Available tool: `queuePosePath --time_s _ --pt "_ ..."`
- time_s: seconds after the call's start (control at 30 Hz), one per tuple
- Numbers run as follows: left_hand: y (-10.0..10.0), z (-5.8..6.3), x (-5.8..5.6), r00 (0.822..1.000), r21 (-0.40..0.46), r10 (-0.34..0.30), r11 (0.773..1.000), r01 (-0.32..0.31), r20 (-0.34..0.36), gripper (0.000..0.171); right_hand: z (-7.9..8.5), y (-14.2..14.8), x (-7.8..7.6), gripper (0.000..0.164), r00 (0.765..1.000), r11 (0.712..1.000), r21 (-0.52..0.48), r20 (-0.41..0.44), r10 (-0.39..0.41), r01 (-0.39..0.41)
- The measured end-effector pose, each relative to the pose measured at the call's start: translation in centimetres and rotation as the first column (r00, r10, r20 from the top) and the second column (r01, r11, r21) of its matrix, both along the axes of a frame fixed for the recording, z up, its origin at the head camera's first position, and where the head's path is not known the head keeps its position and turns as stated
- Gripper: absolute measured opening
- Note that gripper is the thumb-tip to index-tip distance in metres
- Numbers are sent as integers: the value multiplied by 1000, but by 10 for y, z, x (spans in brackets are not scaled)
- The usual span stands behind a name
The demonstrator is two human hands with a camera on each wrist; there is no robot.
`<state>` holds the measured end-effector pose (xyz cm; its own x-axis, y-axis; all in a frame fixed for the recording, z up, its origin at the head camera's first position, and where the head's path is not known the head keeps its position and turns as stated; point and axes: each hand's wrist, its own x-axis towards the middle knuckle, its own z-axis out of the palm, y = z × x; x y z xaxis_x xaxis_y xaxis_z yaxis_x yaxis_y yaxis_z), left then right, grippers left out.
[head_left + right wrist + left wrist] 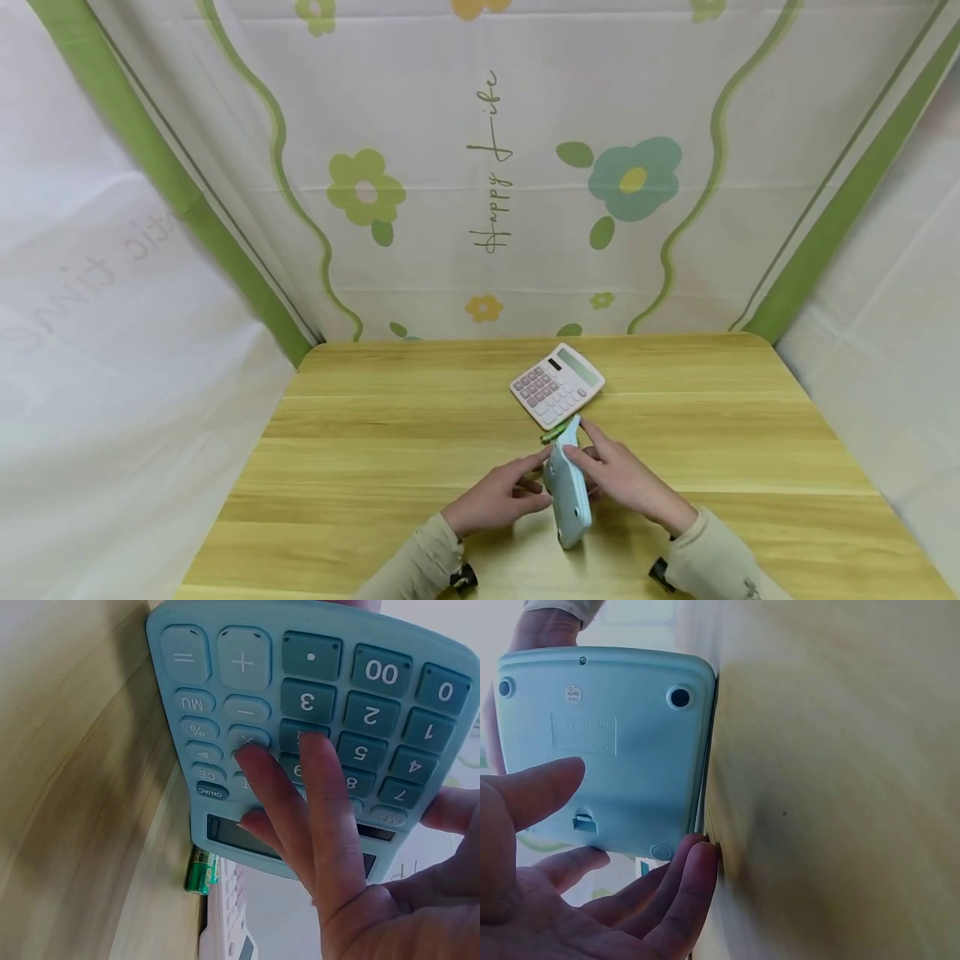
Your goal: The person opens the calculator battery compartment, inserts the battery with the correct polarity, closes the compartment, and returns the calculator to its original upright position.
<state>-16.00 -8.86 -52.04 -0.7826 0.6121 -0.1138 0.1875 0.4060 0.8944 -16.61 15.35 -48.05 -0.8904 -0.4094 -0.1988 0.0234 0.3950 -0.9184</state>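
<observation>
blue calculator (309,699), some keys covered by the right hand (375,900); raised lettering (585,733) on its back, too blurred to read; pale pink calculator (227,919), cut off by the right wrist view's bottom edge.

Head view bright and even; left wrist view dimmer (soft, blurry shadow on the tabletop (840,750)).

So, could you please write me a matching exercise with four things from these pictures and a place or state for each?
Things
1. Light blue calculator
2. Pale pink calculator
3. Right hand
4. Left hand

Places or states
A. Lying flat on the table
B. By the back panel
C. Raised on edge between two hands
D. With fingers across keys

Pairs: 1-C, 2-A, 3-D, 4-B
</observation>
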Motion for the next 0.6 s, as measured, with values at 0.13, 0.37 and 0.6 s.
queuePosePath --time_s 0.13,0.37,0.6 --pt "-1 -1 -1 1000 -5 -2 1000 2 -8 69 1 2 1 80 1000 1000 -10 -1 -6 6" --pt "-4 -3 -2 1000 4 5 1000 -5 -19 69 -2 6 1 80 999 997 -68 19 39 -38" --pt "-5 -4 -2 999 32 30 999 -30 14 67 -5 15 0 78 998 994 -96 27 57 -54"
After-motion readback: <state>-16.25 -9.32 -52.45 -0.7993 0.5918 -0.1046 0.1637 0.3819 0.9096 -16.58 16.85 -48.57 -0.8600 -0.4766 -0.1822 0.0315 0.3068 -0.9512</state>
